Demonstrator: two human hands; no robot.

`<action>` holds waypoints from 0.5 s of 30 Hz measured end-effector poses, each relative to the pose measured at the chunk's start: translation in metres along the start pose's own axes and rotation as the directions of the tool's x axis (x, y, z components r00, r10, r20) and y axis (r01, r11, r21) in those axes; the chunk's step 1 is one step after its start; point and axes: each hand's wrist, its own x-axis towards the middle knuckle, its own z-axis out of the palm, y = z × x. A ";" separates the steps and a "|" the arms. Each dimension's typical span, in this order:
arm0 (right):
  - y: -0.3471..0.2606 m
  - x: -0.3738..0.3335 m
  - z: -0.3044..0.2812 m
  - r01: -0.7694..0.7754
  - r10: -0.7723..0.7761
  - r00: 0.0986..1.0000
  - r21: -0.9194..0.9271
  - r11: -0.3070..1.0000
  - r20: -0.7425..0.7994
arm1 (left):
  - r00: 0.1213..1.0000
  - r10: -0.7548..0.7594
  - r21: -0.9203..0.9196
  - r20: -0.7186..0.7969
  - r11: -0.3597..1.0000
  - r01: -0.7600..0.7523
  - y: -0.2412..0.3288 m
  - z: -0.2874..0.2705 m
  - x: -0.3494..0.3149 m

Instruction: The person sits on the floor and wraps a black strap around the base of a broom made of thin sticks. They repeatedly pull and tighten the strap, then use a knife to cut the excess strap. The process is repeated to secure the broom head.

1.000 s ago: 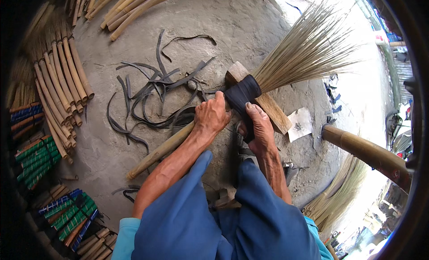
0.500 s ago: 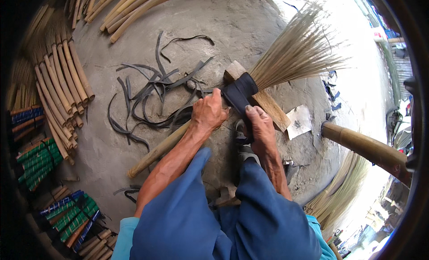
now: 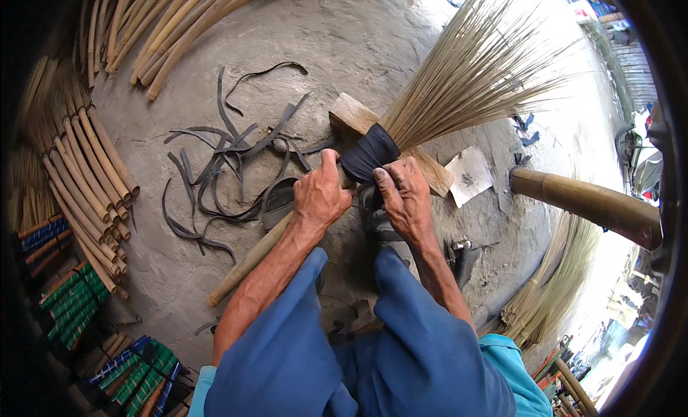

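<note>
A grass broom (image 3: 459,84) lies slantwise before me, its bristles fanned toward the upper right and its bamboo handle (image 3: 251,265) running to the lower left. Black rubber strip is wound into a wide band (image 3: 370,153) around its neck. My left hand (image 3: 320,195) is closed round the handle just below the band. At the band's lower right edge, my right hand (image 3: 405,195) pinches the rubber strip between thumb and fingers. Under the neck sits a wooden block (image 3: 351,112), partly covered by the broom.
Loose black rubber strips (image 3: 233,155) lie tangled on the ground left of the broom. Bamboo-handled brooms (image 3: 93,166) are stacked at the left, near green-wrapped bundles (image 3: 75,306). A paper with small nails (image 3: 470,175) and a thick bamboo pole (image 3: 573,198) are at the right.
My right hand has come up against the band, and the stretch of strip that hung below it no longer shows. My left hand stays at the handle. The view has shifted slightly.
</note>
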 end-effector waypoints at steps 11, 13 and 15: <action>0.012 -0.019 0.010 -0.374 0.321 0.916 0.224 0.900 0.240 | 0.816 0.449 -0.098 -0.363 0.853 -0.513 -0.012 -0.004 -0.010; 0.008 -0.019 0.006 -0.183 0.169 0.975 0.094 0.979 0.146 | 0.781 0.474 -0.092 -0.405 0.829 -0.551 -0.015 -0.003 -0.012; 0.005 -0.017 0.005 -0.039 0.037 0.995 0.014 0.999 0.088 | 0.762 0.489 -0.091 -0.424 0.814 -0.573 -0.017 -0.001 -0.013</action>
